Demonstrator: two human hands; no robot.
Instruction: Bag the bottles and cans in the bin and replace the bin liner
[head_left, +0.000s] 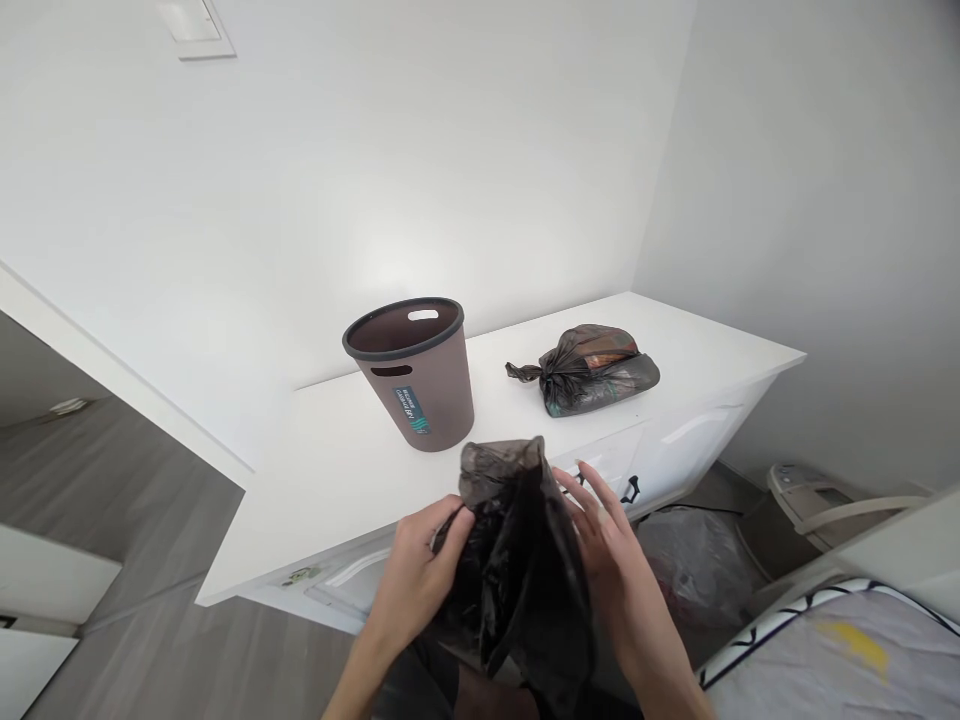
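Observation:
A thin black garbage bag hangs partly opened in front of the cabinet. My left hand pinches its edge between thumb and fingers. On the bag's other side, my right hand has its fingers stretched out and spread, resting against the plastic. Beyond them, a brown trash bin with a dark rim, cut-out handles and a blue label stands upright on the white cabinet top. To its right lies a knotted, filled black garbage bag, with wrappers showing through.
Below the cabinet's right end sit a clear plastic bag and a grey container with a handle. A quilted pad fills the lower right corner. Black drawer handles stick out from the cabinet front. Walls stand behind and to the right.

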